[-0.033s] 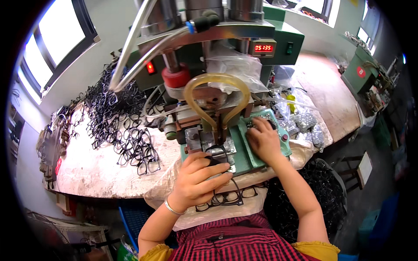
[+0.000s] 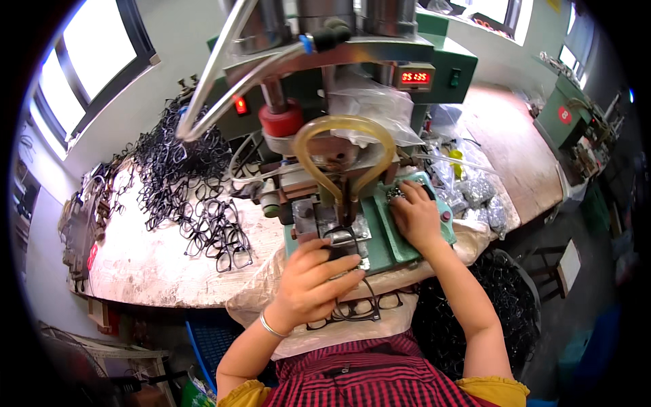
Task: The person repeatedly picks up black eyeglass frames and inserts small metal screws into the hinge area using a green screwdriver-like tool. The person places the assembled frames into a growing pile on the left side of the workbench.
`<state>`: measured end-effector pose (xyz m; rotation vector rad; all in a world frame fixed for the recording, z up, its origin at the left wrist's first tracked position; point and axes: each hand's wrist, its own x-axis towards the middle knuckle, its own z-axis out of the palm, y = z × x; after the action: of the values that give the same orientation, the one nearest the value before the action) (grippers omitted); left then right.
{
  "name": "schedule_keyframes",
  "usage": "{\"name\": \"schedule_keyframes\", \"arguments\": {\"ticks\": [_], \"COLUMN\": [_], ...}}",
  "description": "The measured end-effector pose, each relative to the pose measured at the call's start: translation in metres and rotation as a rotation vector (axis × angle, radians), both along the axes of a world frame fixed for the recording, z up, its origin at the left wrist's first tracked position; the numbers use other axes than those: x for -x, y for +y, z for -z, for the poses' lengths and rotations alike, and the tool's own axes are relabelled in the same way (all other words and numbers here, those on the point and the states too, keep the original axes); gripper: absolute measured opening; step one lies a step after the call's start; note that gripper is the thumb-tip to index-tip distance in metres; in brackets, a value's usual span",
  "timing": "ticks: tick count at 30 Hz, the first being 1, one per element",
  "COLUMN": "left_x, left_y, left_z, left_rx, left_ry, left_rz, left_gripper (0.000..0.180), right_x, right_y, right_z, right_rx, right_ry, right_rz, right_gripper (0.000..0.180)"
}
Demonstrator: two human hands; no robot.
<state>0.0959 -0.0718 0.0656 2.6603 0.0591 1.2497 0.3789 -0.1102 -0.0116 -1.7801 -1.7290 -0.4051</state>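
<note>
My left hand (image 2: 313,285) is closed around a black eyeglass frame (image 2: 366,308), its fingers up against the machine's work seat below the press head (image 2: 347,210). The far part of that frame lies under the head, and my fingers cover some of it. My right hand (image 2: 417,217) reaches into a green tray (image 2: 400,252) on the right of the seat. Its fingers bend down among small metal parts (image 2: 395,194); whatever they pinch is too small to make out. More black eyeglass frames (image 2: 390,300) lie on a pale cloth over my lap.
A big heap of black eyeglass frames (image 2: 180,146) covers the table's left side. Bags of small metal parts (image 2: 478,192) lie right of the tray. A yellowish hose (image 2: 346,123) loops before the press. Below on the right stands a bin of dark pieces (image 2: 475,305).
The whole view has shifted slightly, so the machine sits a little further right. My right fingers have shifted slightly within the tray. My left hand stays at the work seat with the eyeglass frame.
</note>
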Motion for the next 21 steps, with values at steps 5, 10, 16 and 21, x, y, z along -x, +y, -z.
{"name": "schedule_keyframes", "arguments": {"ticks": [5, 10, 16, 21], "left_x": [0.073, 0.15, 0.14, 0.134], "left_y": [-0.039, 0.033, 0.125, 0.136], "left_z": [0.031, 0.047, 0.045, 0.08], "left_rx": [-0.011, 0.469, 0.102, 0.055], "left_ry": [-0.157, -0.701, 0.051, 0.75], "left_rz": [-0.518, -1.026, -0.891, -0.852], "left_gripper": [0.027, 0.01, 0.017, 0.028], "right_x": [0.008, 0.001, 0.031, 0.024], "right_y": [-0.031, -0.033, 0.006, -0.035], "right_z": [-0.002, 0.031, 0.005, 0.007], "right_rx": [-0.171, -0.374, -0.292, -0.231], "right_ry": [0.924, 1.354, 1.284, 1.049], "right_rz": [0.207, 0.163, -0.056, 0.124], "right_gripper": [0.013, 0.014, 0.015, 0.013]}}
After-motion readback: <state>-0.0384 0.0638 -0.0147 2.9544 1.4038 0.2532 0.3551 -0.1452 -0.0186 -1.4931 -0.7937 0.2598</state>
